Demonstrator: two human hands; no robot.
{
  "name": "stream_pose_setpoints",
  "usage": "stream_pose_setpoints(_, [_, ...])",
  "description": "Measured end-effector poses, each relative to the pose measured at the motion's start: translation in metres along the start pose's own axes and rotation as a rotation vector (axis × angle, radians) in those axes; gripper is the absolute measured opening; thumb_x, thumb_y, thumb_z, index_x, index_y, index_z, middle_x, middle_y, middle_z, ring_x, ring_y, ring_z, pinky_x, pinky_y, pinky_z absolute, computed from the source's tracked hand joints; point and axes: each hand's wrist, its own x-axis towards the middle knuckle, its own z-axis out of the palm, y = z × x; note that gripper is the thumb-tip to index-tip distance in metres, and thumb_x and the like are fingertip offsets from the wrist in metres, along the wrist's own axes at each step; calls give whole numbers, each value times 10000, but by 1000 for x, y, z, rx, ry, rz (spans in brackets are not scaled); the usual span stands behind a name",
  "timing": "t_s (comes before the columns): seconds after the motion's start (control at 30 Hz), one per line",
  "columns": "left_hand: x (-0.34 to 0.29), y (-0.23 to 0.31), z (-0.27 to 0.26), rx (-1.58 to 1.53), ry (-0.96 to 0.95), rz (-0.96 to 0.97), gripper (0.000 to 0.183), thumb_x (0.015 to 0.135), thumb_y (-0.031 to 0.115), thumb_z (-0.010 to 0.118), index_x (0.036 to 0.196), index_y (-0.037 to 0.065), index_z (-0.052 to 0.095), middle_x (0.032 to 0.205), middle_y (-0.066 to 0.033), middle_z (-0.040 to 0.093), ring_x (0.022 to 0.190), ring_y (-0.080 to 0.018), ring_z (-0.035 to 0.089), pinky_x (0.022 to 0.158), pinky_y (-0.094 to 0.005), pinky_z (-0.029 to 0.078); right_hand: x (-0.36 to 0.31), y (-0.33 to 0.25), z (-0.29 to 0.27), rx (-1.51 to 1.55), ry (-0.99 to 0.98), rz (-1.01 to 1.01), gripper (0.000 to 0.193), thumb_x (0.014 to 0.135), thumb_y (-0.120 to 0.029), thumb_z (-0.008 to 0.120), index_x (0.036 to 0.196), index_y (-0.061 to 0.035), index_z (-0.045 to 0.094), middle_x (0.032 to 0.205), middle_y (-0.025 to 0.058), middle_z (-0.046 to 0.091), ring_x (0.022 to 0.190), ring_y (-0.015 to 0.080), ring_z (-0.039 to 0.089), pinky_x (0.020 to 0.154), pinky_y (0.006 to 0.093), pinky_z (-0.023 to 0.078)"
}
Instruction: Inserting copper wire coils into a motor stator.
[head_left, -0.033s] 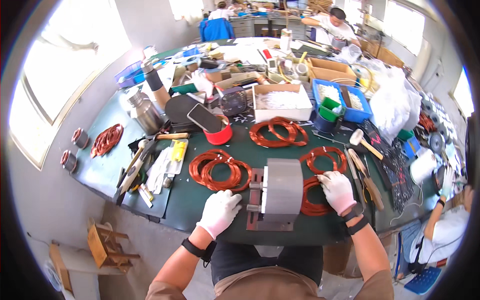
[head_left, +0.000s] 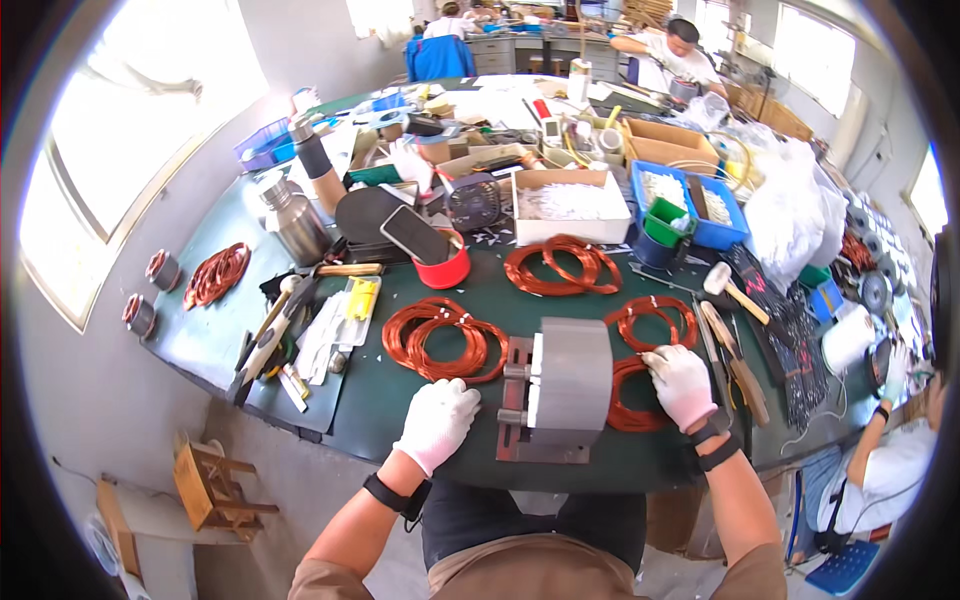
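Gloved left hand (head_left: 436, 422) rests open, palm down, on the green table (head_left: 400, 385) beside the grey stator core (head_left: 560, 390), while the right hand (head_left: 680, 384) presses open-fingered onto copper coils (head_left: 632, 398), more coils (head_left: 445, 338) lying beyond.

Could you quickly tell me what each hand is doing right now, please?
Left hand: loosely curled, resting on the green table, holding nothing visible.
Right hand: fingers down on a copper wire coil beside the grey metal cylinder; grip unclear.

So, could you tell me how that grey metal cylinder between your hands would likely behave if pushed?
The grey metal cylinder looks solid, so probably heavy for its size. It sits on a flat bracket, so it seems unlikely to roll. The right hand rests beside it on copper coils.
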Motion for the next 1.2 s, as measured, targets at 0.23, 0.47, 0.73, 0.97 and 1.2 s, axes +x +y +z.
stream_pose_setpoints(0.23, [-4, -43, 1, 45, 129, -51, 130, 893, 182, 688, 963, 82, 642, 841, -113, 615, 830, -324, 648, 735, -445, 523, 5, 2, -16, 192, 171, 139, 94, 855, -73, 694, 935, -84, 741, 914, 82, 721, 911, 288, 686, 835, 410, 554])
stream_pose_setpoints(0.47, [-38, 80, -29, -308, 297, 166, 197, 814, 40, 722, 1010, 36, 704, 885, -167, 719, 791, -346, 704, 685, -424, 571, -12, -19, -73, 573, 168, 176, 168, 846, 6, 684, 996, -39, 746, 911, 109, 696, 797, 275, 675, 744, 359, 553])
stream_pose_setpoints(0.73, [14, 209, 19, -618, 302, 273, 943, 744, 35, 861, 1513, -93, 332, 1524, -340, 402, 1423, -488, 428, 1164, -490, 397, -42, -30, -128, 983, 19, 320, 145, 912, -12, 697, 1041, -24, 763, 846, 31, 650, 722, 106, 592, 654, 270, 470])
stream_pose_setpoints(0.97, [44, 216, -6, -1567, -254, -260, 100, 976, 96, 617, 999, -1, 629, 736, -7, 574, 611, -88, 516, 690, -316, 505, -65, -35, -123, 1032, 182, 292, 195, 915, 13, 691, 1097, -15, 755, 938, 43, 659, 762, 108, 611, 699, 259, 497])
stream_pose_setpoints(1.2, [30, 213, -23, -2008, -60, -220, 312, 1061, 368, 610, 916, 103, 535, 609, 84, 272, 504, -45, 251, 490, -250, 238, -124, -73, -90, 1159, 311, 592, 516, 989, -271, 719, 1352, 35, 516, 1205, 143, 683, 1127, 205, 667, 993, 362, 530])
